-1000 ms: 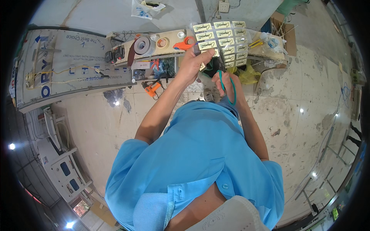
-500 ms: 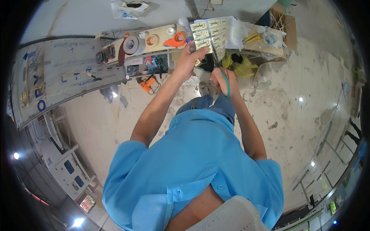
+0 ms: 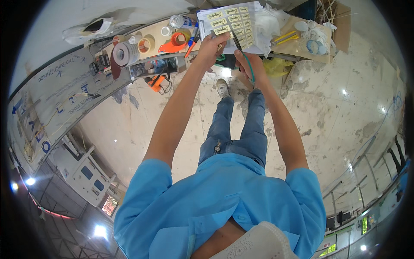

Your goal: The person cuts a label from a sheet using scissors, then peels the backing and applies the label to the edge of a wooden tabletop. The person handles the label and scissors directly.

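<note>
Label sheet [image 3: 238, 29] at 12 o'clock, on the bench side. Left hand [image 3: 211, 49] at its 7 o'clock corner, thumb and fingers pinching the edge, partly hiding it. Right hand [image 3: 256, 66] at 5, curled round scissors [image 3: 250, 69]; blades across the labels, parted or not, cannot tell. Around the sheet: crumpled plastic [image 3: 276, 20] close at 3, yellow bag [image 3: 277, 67] lower at 4–5, marker [image 3: 193, 35] and tape gun [image 3: 167, 47] at 8–9.

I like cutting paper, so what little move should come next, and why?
Probably a small snip with the green-handled scissors: the right hand holds them with their blades at the label sheet, while the left hand pinches its near side.
</note>
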The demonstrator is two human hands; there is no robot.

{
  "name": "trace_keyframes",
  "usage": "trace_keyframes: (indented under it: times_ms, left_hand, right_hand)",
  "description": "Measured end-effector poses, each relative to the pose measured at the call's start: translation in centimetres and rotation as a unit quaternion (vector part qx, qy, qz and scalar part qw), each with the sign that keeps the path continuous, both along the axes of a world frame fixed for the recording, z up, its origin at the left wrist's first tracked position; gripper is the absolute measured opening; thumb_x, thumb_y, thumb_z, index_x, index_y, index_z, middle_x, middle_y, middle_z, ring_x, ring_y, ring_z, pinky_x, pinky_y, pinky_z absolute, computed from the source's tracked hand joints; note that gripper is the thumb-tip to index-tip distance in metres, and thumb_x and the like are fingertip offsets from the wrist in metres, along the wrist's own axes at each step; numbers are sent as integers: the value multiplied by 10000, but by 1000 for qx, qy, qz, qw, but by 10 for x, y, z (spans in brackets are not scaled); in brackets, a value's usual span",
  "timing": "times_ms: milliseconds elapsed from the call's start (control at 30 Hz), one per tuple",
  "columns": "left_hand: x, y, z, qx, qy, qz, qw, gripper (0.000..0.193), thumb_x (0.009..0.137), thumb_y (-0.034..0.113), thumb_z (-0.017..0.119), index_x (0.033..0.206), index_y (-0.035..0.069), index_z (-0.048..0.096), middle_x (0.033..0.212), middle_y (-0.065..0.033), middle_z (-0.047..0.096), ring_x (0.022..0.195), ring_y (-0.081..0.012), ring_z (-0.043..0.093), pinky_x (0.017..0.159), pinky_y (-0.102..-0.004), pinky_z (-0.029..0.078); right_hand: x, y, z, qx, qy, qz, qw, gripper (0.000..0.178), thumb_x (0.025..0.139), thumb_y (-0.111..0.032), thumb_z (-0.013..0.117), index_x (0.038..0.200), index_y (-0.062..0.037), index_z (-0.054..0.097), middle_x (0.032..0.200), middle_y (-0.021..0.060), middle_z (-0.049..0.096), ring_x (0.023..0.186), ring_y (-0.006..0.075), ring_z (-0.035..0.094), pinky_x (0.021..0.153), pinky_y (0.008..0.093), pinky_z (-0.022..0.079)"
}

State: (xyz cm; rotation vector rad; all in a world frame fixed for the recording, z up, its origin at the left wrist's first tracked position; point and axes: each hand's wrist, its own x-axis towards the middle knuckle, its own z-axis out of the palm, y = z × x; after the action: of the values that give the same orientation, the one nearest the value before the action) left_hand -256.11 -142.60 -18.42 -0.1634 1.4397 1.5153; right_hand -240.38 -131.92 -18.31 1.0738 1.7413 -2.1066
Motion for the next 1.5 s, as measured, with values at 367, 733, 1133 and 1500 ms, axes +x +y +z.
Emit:
trace_keyframes:
  times_ms: [367,733,1133,1500]
  left_hand:
    - [-11,-17,-79,-24,-34,46,998,182,893,169,733,769,101,618,603,49,492,471,-44,368,429,-235,243]
    - [-11,-46,-90,-37,31,84,995,112,888,143,723,818,87,657,616,50,525,456,-38,406,397,-231,285]
    - [-2,-65,-92,-26,-23,142,989,102,889,159,717,857,91,648,600,52,500,453,-56,373,429,-242,275]
    - [-15,-85,-91,-55,-105,311,943,224,938,216,663,792,165,500,602,57,392,502,-65,325,473,-245,254]
  right_hand:
    - [-21,9,-78,-86,-4,60,994,801,888,-791,453,746,-20,619,587,30,513,485,119,499,451,267,393]
    - [-40,-14,-93,-120,14,117,986,811,913,-791,389,885,-15,622,681,23,537,571,101,502,517,249,390]
    - [-45,-26,-99,-114,0,129,985,830,887,-799,440,837,7,632,691,64,566,549,125,518,517,273,416]
    - [-16,-5,-93,4,-55,189,980,761,884,-734,522,894,18,638,728,130,611,611,235,608,586,328,472]
